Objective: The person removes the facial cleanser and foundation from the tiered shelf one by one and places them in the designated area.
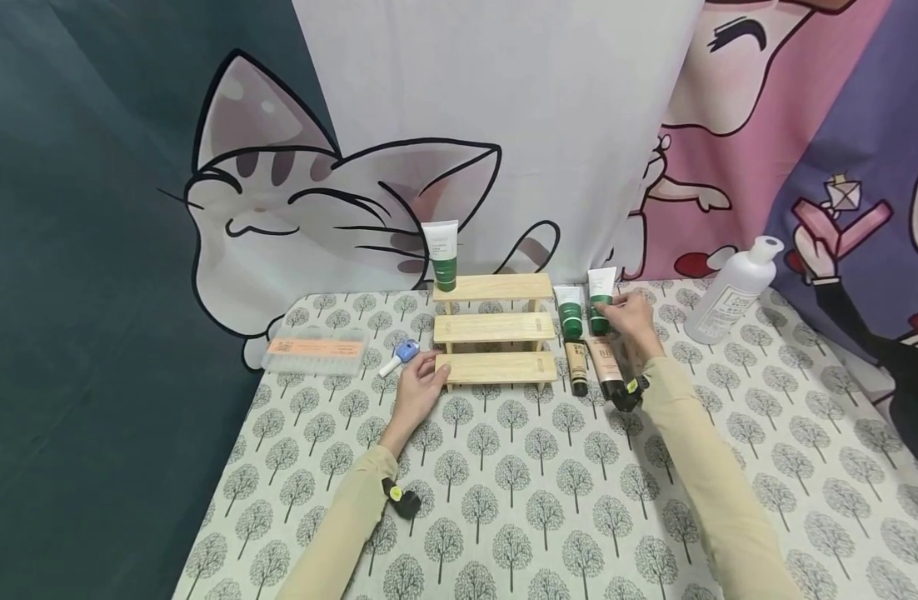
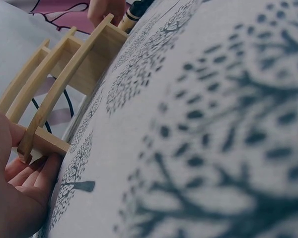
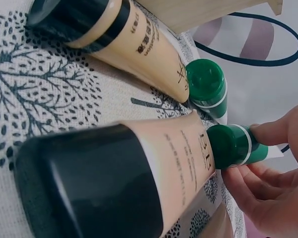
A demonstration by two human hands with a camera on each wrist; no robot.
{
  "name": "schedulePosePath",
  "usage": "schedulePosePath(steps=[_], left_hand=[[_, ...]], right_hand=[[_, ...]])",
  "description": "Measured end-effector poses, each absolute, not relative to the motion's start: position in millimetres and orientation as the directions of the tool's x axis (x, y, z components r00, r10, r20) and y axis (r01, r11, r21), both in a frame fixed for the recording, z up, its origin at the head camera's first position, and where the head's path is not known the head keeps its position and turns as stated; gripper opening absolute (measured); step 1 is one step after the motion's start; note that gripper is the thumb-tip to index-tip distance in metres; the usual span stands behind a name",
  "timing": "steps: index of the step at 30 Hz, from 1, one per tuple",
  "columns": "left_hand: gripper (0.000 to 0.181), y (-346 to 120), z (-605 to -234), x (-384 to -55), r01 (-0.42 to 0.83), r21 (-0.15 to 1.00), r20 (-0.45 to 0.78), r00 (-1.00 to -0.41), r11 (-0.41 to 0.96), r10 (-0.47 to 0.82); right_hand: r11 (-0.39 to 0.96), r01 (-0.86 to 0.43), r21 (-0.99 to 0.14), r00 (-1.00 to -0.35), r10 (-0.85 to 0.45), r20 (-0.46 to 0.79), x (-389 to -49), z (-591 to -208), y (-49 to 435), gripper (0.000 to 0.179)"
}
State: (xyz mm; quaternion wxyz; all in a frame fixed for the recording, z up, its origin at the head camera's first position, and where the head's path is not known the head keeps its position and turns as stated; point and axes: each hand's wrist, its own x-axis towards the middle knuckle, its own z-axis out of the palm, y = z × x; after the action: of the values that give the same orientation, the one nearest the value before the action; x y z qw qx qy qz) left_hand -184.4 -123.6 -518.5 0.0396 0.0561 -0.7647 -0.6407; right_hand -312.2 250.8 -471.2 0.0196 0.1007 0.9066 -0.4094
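My left hand (image 1: 418,390) grips the left end of the lowest step of a three-tier wooden display rack (image 1: 500,367). In the left wrist view, the fingers (image 2: 32,181) curl beneath the step's corner by its leg. With thumb and fingers, my right hand (image 1: 635,323) pinches a white-and-green squeeze tube (image 1: 601,283), its green cap (image 3: 221,147) pointing down. Beside it lies another white-and-green tube (image 1: 569,310). One more such tube (image 1: 441,250) stands upright at the left of the top step. Nearer me lie a beige tube with a dark cap (image 1: 576,365) and a pinkish BB cream tube (image 1: 605,362).
Left of the rack lie a small blue-and-white bottle (image 1: 406,352) and a clear flat case with an orange label (image 1: 316,350). A large white bottle (image 1: 731,292) stands at the right. A tree-print cloth (image 1: 511,475) covers the table; a cartoon curtain (image 1: 564,108) hangs behind.
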Motion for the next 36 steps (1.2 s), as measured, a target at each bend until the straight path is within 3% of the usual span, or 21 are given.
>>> schedulePosePath(steps=[17, 27, 36], left_hand=[[0.038, -123, -516, -183, -0.024, 0.986, -0.001, -0.991, 0.163, -0.137], [0.041, -123, -502, -177, -0.036, 0.984, -0.018, -0.994, 0.173, -0.105], [0.041, -124, -517, -183, -0.027, 0.985, -0.006, -0.992, 0.168, -0.128]], right_hand=[[0.707, 0.216, -0.673, -0.976, 0.141, -0.165, -308, -468, 256, 0.053], [0.746, 0.065, -0.662, -0.996, 0.091, 0.006, -309, -438, 247, 0.044], [0.664, -0.019, -0.747, -0.994, 0.067, 0.084, -311, -391, 208, 0.047]])
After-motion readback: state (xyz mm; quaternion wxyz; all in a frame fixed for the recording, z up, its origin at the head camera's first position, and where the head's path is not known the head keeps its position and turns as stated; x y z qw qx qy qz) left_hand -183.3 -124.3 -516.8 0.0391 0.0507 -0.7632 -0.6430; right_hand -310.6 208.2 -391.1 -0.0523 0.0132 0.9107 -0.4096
